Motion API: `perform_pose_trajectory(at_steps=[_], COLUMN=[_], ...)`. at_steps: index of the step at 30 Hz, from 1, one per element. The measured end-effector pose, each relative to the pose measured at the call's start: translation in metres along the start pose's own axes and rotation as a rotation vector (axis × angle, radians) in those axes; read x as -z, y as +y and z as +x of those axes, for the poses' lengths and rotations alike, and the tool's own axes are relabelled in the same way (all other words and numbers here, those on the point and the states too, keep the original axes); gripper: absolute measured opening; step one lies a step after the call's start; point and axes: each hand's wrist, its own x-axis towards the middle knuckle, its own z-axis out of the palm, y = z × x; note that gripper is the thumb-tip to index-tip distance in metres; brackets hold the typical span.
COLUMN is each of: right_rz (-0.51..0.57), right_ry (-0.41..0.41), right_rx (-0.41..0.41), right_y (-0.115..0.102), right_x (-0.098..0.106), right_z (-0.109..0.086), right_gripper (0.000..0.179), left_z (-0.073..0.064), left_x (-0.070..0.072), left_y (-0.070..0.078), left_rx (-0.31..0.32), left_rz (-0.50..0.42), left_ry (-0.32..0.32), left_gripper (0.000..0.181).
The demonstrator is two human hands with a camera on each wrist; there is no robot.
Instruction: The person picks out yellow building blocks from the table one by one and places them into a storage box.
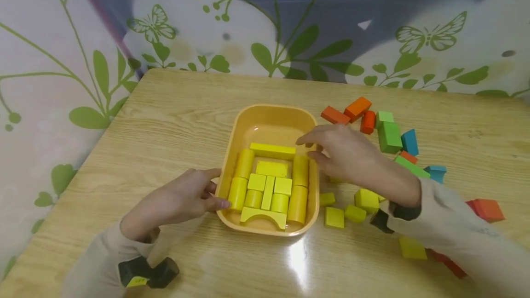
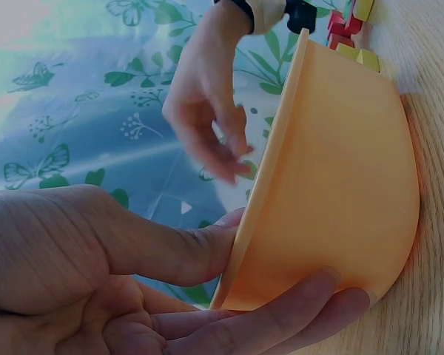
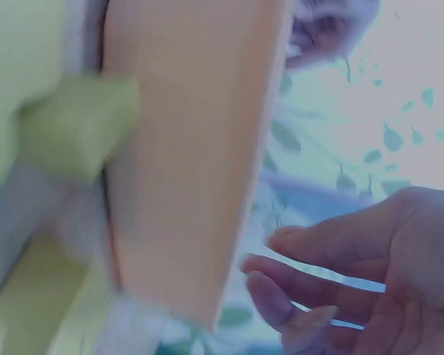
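Observation:
An orange plastic bin [image 1: 275,125] stands on the table with yellow wooden blocks laid flat in its near part. Among them are an arch block [image 1: 252,214], a long plank [image 1: 273,151], a cylinder [image 1: 238,193] and a rectangular block [image 1: 271,169]. My left hand [image 1: 180,203] grips the bin's left side, thumb at the rim and fingers against the outer wall [image 2: 340,170]. Over the right rim hovers my right hand [image 1: 348,153], its fingers loosely bent with nothing visible between them. In the right wrist view, that hand [image 3: 355,274] is apart from the bin's wall.
Loose yellow blocks [image 1: 334,217] lie right of the bin. Farther right are green blocks [image 1: 389,137], orange-red blocks [image 1: 358,108], blue blocks [image 1: 410,141] and a red block [image 1: 488,209]. A patterned wall covering [image 1: 232,54] rises behind the wooden table [image 1: 174,123].

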Motion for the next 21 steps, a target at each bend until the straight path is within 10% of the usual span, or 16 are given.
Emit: perform_pose_trajectory(at_steps=[11, 21], right_rz=[-0.056, -0.061], right_ry=[-0.158, -0.003], right_rx=[-0.091, 0.011], right_y=[0.068, 0.053], right_x=[-0.004, -0.007], right_z=[-0.062, -0.066], right_gripper=[0.040, 0.041], left_z=[-0.001, 0.000], left_x=[0.001, 0.001], left_y=[0.003, 0.003], left_rx=[0.014, 0.006], left_rz=[-0.012, -0.016], left_ry=[0.003, 0.000], left_gripper=[0.069, 0.064])
